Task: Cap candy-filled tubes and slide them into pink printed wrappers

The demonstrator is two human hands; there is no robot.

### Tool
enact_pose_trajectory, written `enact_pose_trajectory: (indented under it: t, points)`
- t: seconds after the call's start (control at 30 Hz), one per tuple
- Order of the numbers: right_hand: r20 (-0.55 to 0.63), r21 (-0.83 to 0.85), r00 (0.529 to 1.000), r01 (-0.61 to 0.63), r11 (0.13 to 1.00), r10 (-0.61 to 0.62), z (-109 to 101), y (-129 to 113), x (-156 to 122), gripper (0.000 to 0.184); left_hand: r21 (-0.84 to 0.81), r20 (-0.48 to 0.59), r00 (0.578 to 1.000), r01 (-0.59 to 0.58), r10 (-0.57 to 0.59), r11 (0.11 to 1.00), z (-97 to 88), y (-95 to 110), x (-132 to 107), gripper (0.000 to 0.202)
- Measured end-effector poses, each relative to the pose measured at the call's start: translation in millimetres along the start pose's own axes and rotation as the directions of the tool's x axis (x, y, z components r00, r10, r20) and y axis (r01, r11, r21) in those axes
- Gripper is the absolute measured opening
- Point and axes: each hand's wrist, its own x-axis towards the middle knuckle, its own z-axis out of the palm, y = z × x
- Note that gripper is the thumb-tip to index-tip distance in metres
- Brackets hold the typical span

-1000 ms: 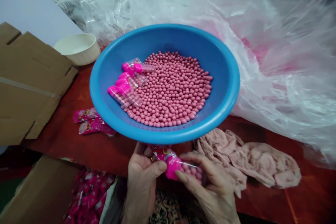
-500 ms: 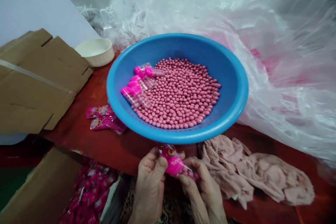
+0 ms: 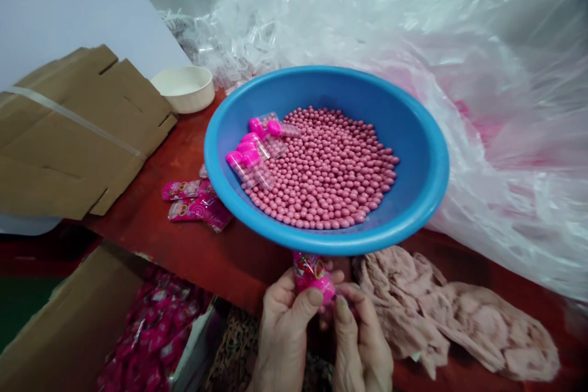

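Observation:
Both hands meet just below the near rim of a blue basin [image 3: 427, 196]. My left hand [image 3: 285, 331] and my right hand [image 3: 361, 343] pinch a small pink candy packet [image 3: 315, 275] between thumbs and fingers. The packet has a printed pink wrapper and stands upright between them. The basin holds a heap of pink candy balls [image 3: 331, 171] and several clear tubes with pink caps [image 3: 255, 150] at its left side.
A red table [image 3: 193, 245] carries two pink packets [image 3: 195, 202], a crumpled pink cloth [image 3: 459, 312], a cream bowl [image 3: 184, 89] and a folded cardboard box [image 3: 73, 135]. Clear plastic sheeting [image 3: 505, 122] piles up behind. An open carton of pink packets [image 3: 147, 337] sits below left.
The view has shifted, so the basin sits further right and lower. My hands have drawn closer together and the packet now stands more upright between them.

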Motion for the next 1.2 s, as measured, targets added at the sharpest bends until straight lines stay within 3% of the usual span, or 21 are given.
enact_pose_trajectory:
  t: [0.17,0.5,0.77,0.97,1.07,1.2]
  points:
    - [-0.049,-0.021,0.999,0.004,1.000,-0.005,2.4,4.8,1.3,0.023,-0.074,-0.042,0.999,-0.001,-0.002,0.997,2.4,-2.1,-1.0,0.023]
    - [-0.078,-0.019,0.997,-0.013,1.000,0.012,0.0,8.2,7.2,0.031,0.006,-0.088,0.995,-0.043,0.043,0.999,-6.9,-16.5,-4.8,0.027]
    - [-0.179,0.037,0.982,-0.053,0.998,0.059,12.4,-4.2,1.2,0.026,0.088,-0.024,0.997,-0.075,0.078,0.993,-15.0,-18.9,-4.0,0.024]
    - [-0.163,0.012,0.984,0.070,0.997,-0.067,8.0,3.3,1.3,0.026,0.157,0.014,0.996,-0.091,0.090,0.983,-17.7,-7.6,-2.0,0.024]
    - [-0.103,0.115,0.994,-0.017,0.993,0.028,4.4,0.4,4.5,0.026,0.203,0.045,0.994,-0.110,0.103,0.973,-16.9,-4.0,-5.1,0.028]
    - [-0.041,0.274,0.985,-0.149,0.950,0.166,7.7,-11.7,8.0,0.029,0.222,0.007,0.989,-0.143,0.146,0.965,-18.4,0.0,-5.2,0.033]
